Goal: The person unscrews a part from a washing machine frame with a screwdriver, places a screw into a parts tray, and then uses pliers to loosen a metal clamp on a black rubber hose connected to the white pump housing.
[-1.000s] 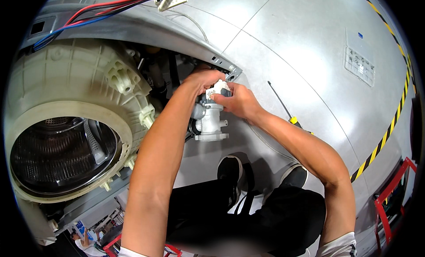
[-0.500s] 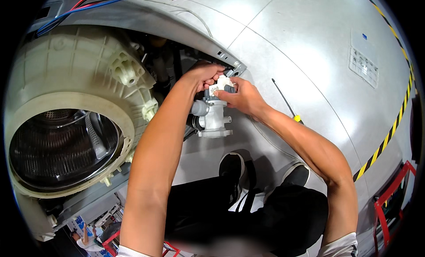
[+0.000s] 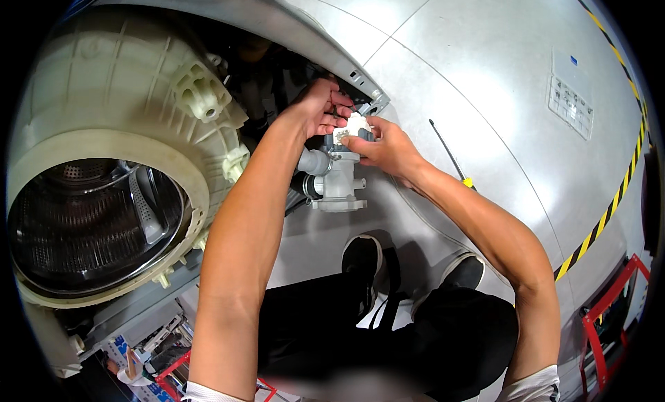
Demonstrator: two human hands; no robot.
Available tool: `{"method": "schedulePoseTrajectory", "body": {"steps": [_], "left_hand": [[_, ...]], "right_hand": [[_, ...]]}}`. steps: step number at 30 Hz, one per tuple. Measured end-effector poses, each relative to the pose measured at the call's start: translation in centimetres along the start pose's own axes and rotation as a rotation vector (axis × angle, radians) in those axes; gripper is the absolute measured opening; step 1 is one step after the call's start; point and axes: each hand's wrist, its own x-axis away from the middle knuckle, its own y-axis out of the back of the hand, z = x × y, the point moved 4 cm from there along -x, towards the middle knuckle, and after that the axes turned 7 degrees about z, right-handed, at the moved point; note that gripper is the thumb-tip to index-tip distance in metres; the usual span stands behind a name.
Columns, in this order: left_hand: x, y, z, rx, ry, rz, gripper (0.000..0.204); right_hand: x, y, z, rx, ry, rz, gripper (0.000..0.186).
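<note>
A grey drain pump (image 3: 339, 177) with a white motor end hangs beside the washing machine tub, at the frame's corner. My right hand (image 3: 389, 147) grips its motor end, thumb on the near side and fingers behind. Just left of the white part is my left hand (image 3: 323, 108), its fingers loosely bent and apart, with nothing visible in them; the fingertips come close to the motor end. A grey hose (image 3: 313, 161) joins the pump's left side, and a black hose end with a clamp sits below it.
The pale washer tub (image 3: 114, 90) with its round drum opening fills the left. A metal frame edge (image 3: 318, 48) runs above my hands. On the floor at right lies a screwdriver (image 3: 449, 149); a thin cable curves near my shoes. Striped tape (image 3: 609, 208) crosses the floor farther right.
My left hand's fingers have loosened and spread beside the pump's white end. My right hand keeps hold of the pump, which sits slightly higher in view. The view has shifted a little.
</note>
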Motion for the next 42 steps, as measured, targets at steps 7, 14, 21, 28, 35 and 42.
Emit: {"method": "schedulePoseTrajectory", "body": {"steps": [7, 14, 21, 28, 35, 42], "left_hand": [[0.0, 0.2, 0.1, 0.016, -0.016, 0.017, 0.048], [-0.2, 0.6, 0.4, 0.036, -0.023, 0.036, 0.048], [-0.2, 0.2, -0.1, -0.165, -0.047, -0.107, 0.019], [0.0, -0.2, -1.4, -0.449, -0.109, -0.075, 0.027], [1.0, -1.5, -2.7, -0.577, -0.010, -0.056, 0.031], [0.1, -1.2, -1.6, -0.470, -0.066, -0.017, 0.030]], "right_hand": [[0.2, -0.2, 0.4, -0.002, -0.006, 0.009, 0.067], [-0.3, -0.4, 0.0, 0.007, -0.003, -0.006, 0.061], [-0.5, 0.1, -0.1, 0.081, 0.075, -0.029, 0.052], [-0.4, 0.0, 0.3, 0.133, 0.129, -0.048, 0.048], [-0.2, 0.1, 0.5, 0.237, 0.128, -0.088, 0.046], [-0.3, 0.1, 0.1, 0.244, 0.128, -0.100, 0.048]]}}
